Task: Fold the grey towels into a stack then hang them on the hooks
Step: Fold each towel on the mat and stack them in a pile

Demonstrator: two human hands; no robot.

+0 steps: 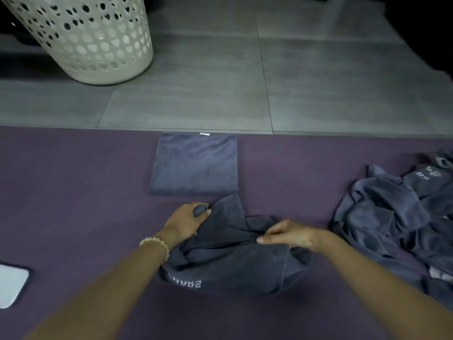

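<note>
Tiles of grey floor (318,82) lay beyond our purple mat (73,180), with a flat white rounded device (12,285) at its left edge and a cream perforated plastic laundry basket (98,45) standing behind. Our left hand (188,222), a pale bead bracelet (157,244) on its wrist, curled round a corner of the crumpled dark grey towel (228,261) lying on the mat before us. Just beyond it sat a neatly folded square grey towel (196,165). Our right hand (291,235) pinched a fold of the crumpled towel. Further right lay a loose heap of grey towels (392,224).
</note>
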